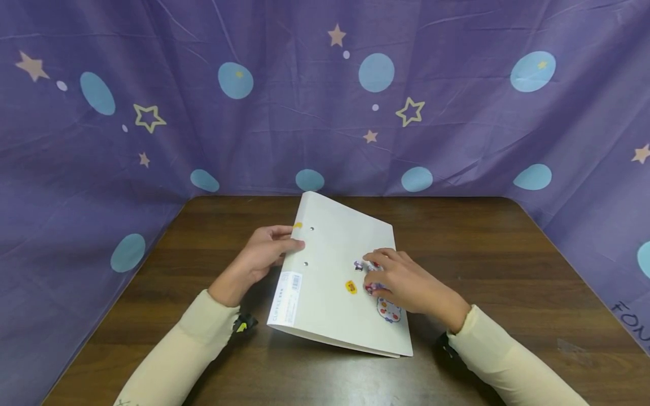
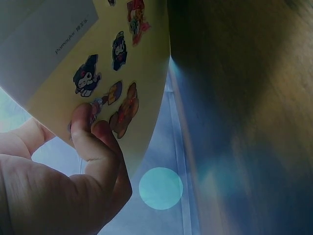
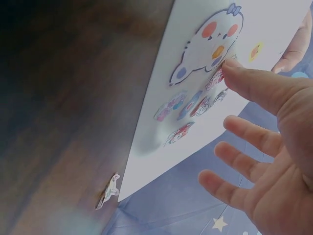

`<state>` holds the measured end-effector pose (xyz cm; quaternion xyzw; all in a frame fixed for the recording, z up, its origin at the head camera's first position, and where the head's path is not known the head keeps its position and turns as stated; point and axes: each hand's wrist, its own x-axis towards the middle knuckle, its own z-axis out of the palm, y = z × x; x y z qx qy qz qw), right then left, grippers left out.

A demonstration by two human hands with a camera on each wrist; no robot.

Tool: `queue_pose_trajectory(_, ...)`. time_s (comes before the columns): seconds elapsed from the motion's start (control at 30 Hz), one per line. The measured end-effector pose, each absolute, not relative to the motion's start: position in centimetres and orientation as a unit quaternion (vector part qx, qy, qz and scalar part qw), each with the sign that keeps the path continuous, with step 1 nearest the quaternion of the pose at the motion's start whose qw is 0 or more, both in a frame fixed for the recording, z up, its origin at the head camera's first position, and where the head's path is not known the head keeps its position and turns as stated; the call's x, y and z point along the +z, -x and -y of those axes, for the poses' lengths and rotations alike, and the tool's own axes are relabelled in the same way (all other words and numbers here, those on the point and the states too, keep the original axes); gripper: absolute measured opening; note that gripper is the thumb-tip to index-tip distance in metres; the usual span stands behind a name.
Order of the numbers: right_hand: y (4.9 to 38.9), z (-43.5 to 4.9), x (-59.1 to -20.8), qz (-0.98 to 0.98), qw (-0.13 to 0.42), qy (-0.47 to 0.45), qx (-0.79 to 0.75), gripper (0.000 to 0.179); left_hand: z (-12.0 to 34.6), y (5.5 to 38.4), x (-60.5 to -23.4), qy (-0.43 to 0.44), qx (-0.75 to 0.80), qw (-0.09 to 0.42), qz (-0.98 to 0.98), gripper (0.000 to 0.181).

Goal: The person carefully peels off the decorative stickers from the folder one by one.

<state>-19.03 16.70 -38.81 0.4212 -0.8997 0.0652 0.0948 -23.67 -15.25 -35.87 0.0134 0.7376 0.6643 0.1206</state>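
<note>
A white clip file folder (image 1: 340, 237) stands tilted above the table, its spine to the left. My left hand (image 1: 264, 251) grips the spine edge, thumb on the front and fingers behind. The left wrist view shows the folder's other face with several cartoon stickers, among them a brown one (image 2: 126, 110). My right hand (image 1: 406, 282) hovers by the front cover, fingers spread and slightly bent, nothing held. In the right wrist view its thumb reaches near a large white character sticker (image 3: 210, 41); contact is unclear. A yellow sticker (image 1: 351, 287) sits left of that hand.
The brown wooden table (image 1: 228, 361) carries a clear film scrap (image 1: 574, 351) at right. A small cut-out sticker (image 3: 108, 191) lies by the folder's edge in the right wrist view. A purple curtain (image 1: 304, 113) with stars hangs behind.
</note>
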Motion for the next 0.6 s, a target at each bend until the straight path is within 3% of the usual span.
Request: queue_pose_trajectory(0.6, 18.0, -15.4, -39.4, 0.892, 0.185, -0.410, -0.049, 0.018, 15.2, 23.8, -36.0, -0.018, 0.664, 0.122, -0.738, 0.056)
